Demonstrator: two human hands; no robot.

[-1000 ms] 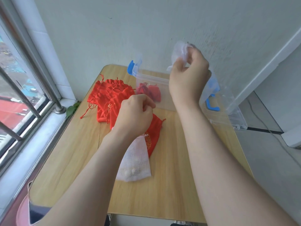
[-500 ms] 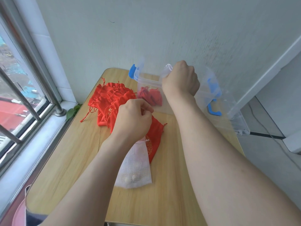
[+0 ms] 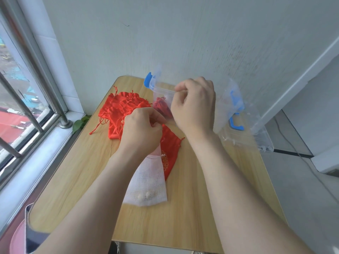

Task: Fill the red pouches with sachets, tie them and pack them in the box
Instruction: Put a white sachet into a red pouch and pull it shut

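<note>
On the wooden table (image 3: 192, 208) my left hand (image 3: 143, 131) is curled and grips the mouth of a red pouch (image 3: 171, 149) with gold embroidery. A white mesh bag (image 3: 146, 182) holding a few pale round pieces trails from under that hand towards me. My right hand (image 3: 194, 105) hovers just right of the left, in front of the clear box (image 3: 159, 88). Its fingers curl on a small pale sachet that is mostly hidden in the fist. A filled red pouch (image 3: 162, 107) lies inside the box. Several empty red pouches (image 3: 122, 105) are heaped left of it.
The box has blue latches (image 3: 147, 80), and its clear lid (image 3: 256, 136) lies at the table's right edge. A wall stands directly behind the table. A barred window (image 3: 27, 107) and sill run along the left. A green leaf (image 3: 78, 123) pokes up by the sill.
My right hand, raised high with the sachet a second ago, has come down past the box rim to beside my left hand. The left hand stayed on the pouch.
</note>
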